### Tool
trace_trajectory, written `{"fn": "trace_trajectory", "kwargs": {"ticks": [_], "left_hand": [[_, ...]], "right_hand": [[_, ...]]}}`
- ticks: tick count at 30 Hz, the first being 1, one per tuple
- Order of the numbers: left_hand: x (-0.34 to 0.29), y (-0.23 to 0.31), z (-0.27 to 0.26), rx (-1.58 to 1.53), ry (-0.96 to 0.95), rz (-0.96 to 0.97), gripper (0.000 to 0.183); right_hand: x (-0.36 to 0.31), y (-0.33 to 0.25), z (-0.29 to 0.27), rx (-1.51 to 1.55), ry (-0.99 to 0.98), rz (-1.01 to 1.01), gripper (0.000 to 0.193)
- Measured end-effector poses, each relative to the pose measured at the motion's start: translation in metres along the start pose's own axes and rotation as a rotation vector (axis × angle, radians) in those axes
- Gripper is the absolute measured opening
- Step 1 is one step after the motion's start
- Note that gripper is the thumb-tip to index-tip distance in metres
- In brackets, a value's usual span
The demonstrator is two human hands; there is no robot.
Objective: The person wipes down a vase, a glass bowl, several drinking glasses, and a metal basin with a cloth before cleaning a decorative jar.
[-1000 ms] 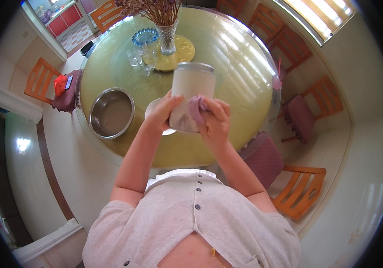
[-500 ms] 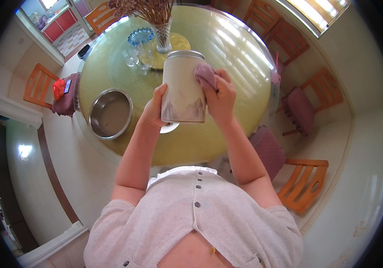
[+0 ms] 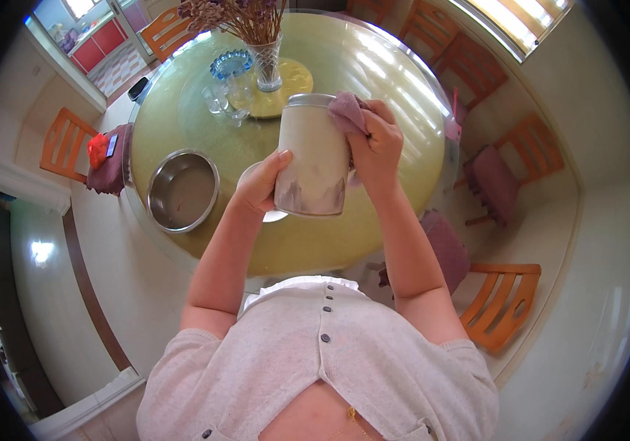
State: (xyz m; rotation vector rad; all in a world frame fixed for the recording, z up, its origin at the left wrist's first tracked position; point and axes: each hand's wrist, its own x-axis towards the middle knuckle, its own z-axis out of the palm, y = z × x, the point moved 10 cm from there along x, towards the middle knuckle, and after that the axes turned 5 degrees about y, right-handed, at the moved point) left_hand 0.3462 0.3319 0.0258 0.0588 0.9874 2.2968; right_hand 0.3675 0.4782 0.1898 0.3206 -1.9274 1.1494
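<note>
A tall off-white canister (image 3: 313,158) with a silver rim and a grey mountain pattern near its base is held up over the round table. My left hand (image 3: 262,182) grips its left side, thumb on the front and the other fingers hidden behind. A mauve cloth (image 3: 348,113) is bunched in my right hand (image 3: 378,147) and presses against the canister's upper right edge. Partly covered by the canister and my left hand, a white dish (image 3: 275,216) lies on the table.
The glass-topped table (image 3: 315,250) carries a steel basin (image 3: 182,192) of cloudy water at left. Farther back stand clear glasses (image 3: 228,99), a blue glass bowl (image 3: 231,65) and a crystal vase (image 3: 266,62) of dried flowers. Wooden chairs (image 3: 502,305) surround it.
The canister has shifted slightly right and toward me, tilting a little. My right hand has moved the cloth up and right, from its side to near the rim.
</note>
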Motion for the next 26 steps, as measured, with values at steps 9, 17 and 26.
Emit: {"fn": "trace_trajectory", "kwargs": {"ticks": [9, 17, 26], "left_hand": [[0.008, 0.015, -0.013, -0.014, 0.007, 0.1, 0.071], [0.003, 0.012, 0.012, 0.157, -0.008, 0.157, 0.074], [0.015, 0.015, -0.015, 0.114, 0.105, 0.209, 0.075]], "right_hand": [[-0.087, -0.007, 0.026, 0.21, -0.233, -0.008, 0.011], [-0.006, -0.026, 0.01, -0.075, -0.073, -0.237, 0.005], [-0.077, 0.002, 0.032, 0.014, -0.236, -0.012, 0.017]]}}
